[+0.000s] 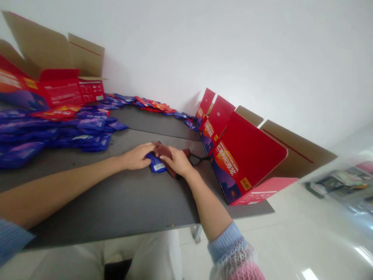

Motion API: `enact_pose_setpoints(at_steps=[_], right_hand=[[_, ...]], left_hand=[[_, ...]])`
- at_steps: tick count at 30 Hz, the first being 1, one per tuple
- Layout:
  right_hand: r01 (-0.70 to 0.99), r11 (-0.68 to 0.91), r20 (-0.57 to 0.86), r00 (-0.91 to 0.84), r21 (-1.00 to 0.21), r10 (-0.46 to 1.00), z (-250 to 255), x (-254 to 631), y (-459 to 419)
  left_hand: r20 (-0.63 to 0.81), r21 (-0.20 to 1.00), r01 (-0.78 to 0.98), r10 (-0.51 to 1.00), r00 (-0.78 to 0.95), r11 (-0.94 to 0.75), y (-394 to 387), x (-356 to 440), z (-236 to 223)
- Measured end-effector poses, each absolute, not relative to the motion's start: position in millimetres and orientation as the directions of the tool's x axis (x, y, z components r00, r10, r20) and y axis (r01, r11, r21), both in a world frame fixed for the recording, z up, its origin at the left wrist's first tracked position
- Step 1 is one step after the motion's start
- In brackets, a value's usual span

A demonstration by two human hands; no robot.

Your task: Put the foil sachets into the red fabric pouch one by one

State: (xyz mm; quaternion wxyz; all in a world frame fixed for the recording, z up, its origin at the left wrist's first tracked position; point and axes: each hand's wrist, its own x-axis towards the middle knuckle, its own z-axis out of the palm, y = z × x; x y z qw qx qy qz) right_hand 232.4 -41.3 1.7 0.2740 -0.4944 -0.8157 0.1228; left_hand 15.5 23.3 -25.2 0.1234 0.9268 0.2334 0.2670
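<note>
A blue sachet [157, 166] with a white label lies on the grey table in front of me. My left hand [137, 156] is closed at its left edge, thumb on the sachet and fingertips reaching the brown cloth. Bunched over the sachet's upper right side is the brown cloth [163, 150], gripped by my right hand [178, 161]. More brown material shows under and behind that hand. Just right of it lies a thin black looped object [198, 158], perhaps glasses; its far part meets the red box.
Blue sachets [55, 130] are heaped at the left, with red sachets [151, 104] among a row along the wall. Open red cartons [247, 155] stand at the right. Another open carton [62, 91] stands back left. The grey table's front edge [116, 236] runs above my lap.
</note>
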Motion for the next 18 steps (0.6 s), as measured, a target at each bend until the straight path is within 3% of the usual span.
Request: enact_pose_setpoints(at_steps=[5, 8, 11, 13, 18], right_hand=[[0.774, 0.481, 0.262, -0.405, -0.412, 0.876, 9, 236, -44], [0.788, 0.471, 0.238, -0.407, -0.396, 0.882, 7, 238, -41], [0.776, 0.486, 0.279, -0.402, -0.401, 0.872, 3, 241, -35], [0.751, 0.504, 0.353, -0.375, -0.427, 0.857, 1, 242, -33], [0.689, 0.542, 0.512, -0.281, -0.481, 0.811, 2, 236, -37]], left_hand=[[0.287, 0.458, 0.691, 0.829, 0.48, -0.559, 19, 13, -31], [0.207, 0.381, 0.826, 0.909, 0.363, -0.417, -5, 19, -37], [0.103, 0.261, 0.826, 0.865, 0.491, -0.5, -19, 25, -35], [0.005, 0.244, 0.738, 0.762, 0.647, -0.629, -11, 24, -28], [-0.093, 0.391, 0.541, 0.553, 0.828, -0.745, 38, 6, -8]])
